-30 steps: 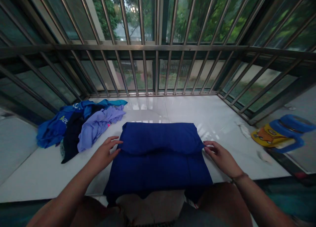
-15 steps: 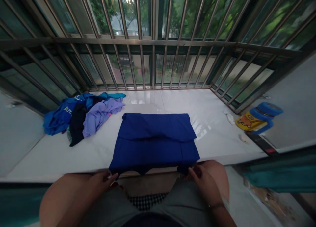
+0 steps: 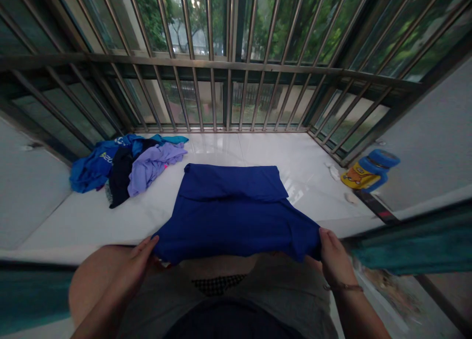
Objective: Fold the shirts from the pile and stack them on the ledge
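A dark blue garment (image 3: 232, 211), partly folded, lies on the white window ledge (image 3: 306, 162) with its near end lifted off the front edge. My left hand (image 3: 142, 258) grips the garment's near left corner, fingers closed on the cloth. My right hand (image 3: 334, 260) grips the near right corner in the same way. Both hands hold the hem stretched wide above my lap. The far end of the garment rests flat, with a folded band across it.
A heap of clothes (image 3: 125, 164), blue, black and lilac, lies at the ledge's left back. A yellow and blue toy-like object (image 3: 368, 169) sits at the right edge by small white scraps (image 3: 334, 172). Metal window bars (image 3: 228, 69) enclose the ledge.
My hands went from the garment's sides down to its hanging near end, then took hold of both lower corners and lifted and spread them outward.
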Tool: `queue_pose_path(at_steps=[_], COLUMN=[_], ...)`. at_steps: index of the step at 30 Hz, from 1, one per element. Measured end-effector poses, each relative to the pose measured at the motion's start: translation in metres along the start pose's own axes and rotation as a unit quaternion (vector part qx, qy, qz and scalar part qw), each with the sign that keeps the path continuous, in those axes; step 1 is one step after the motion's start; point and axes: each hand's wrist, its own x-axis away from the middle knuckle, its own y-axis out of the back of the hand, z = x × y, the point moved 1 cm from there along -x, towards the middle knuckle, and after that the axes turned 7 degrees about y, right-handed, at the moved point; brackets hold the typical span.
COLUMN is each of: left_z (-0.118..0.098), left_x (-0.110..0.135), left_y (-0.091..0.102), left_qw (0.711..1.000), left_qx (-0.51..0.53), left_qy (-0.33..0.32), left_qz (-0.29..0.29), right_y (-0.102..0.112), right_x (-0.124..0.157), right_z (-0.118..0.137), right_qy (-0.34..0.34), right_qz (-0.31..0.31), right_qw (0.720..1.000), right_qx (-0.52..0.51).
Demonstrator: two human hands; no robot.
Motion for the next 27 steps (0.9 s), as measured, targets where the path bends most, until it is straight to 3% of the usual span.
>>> queue_pose_path(at_steps=[3,7,10,14,17,19,21,24,27], left_z=[0.002,0.007,0.012,0.006,-0.014,-0.034,-0.054,-0.087,-0.127], left_x=[0.005,0.013,0.019,0.028,0.035,0.037,0.031,0.005,-0.034], left_y=[0.004,0.013,0.017,0.019,0.027,0.034,0.036,0.027,0.001], left_qw=[0.999,0.986,0.977,0.969,0.98,0.982,0.984,0.979,0.942], left_qx=[-0.051,-0.165,-0.193,-0.176,-0.084,-0.018,0.036,0.154,0.281], left_qy=[0.021,0.021,0.023,0.01,-0.016,0.006,0.024,-0.004,-0.067], left_qz=[0.002,0.006,0.084,0.172,0.182,0.188,0.174,0.132,0.169], right_y=[0.01,0.016,0.018,0.026,0.041,0.05,0.054,0.046,0.021], right_x=[-0.001,0.003,0.01,0.019,0.019,0.011,-0.003,-0.04,-0.09], right_z=[-0.006,-0.029,-0.042,-0.036,-0.022,-0.014,-0.009,-0.001,0.019], right_qy=[-0.034,-0.067,-0.06,-0.059,-0.091,-0.109,-0.117,-0.116,-0.103], right_qz=[0.059,0.102,0.111,0.122,0.171,0.198,0.186,0.151,0.151], right_qw=[0.997,0.991,0.987,0.99,0.975,0.948,0.931,0.912,0.87], right_qx=[-0.02,0.057,0.098,0.045,-0.112,-0.226,-0.291,-0.363,-0.459])
